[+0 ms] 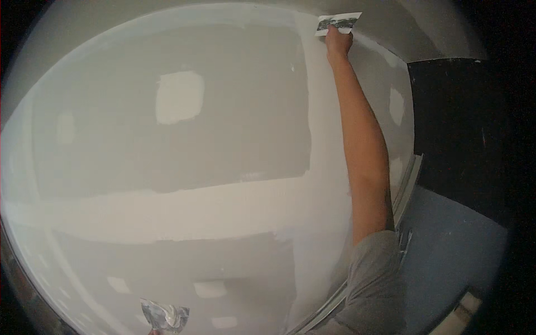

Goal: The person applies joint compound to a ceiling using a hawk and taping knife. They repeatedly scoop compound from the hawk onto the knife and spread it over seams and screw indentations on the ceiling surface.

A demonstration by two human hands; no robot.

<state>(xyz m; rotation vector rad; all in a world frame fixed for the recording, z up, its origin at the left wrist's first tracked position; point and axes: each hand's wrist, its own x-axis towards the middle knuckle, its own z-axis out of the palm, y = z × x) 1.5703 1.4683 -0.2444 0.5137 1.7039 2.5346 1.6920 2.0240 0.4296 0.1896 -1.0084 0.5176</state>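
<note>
My right arm stretches up to the top of the wall, where my right hand [338, 42] is closed around a wide, flat drywall knife [347, 23]. White compound coats the knife's edges, with dark metal between them. It sits at the corner where the wall meets the ceiling, on a pale strip of joint compound [321, 106]. Only a sliver of my left hand [153, 332] shows at the lower edge, gripping a putty knife [163, 316]. A blob of white compound lies on that blade, which is held low in front of the wall.
Grey drywall [240, 106] carries white filled patches [180, 97] and a broad horizontal compound band [184, 215]. The ceiling [385, 22] curves across the top. At right are a dark opening [452, 117], a blue-grey panel [452, 240] and a metal edge [409, 187].
</note>
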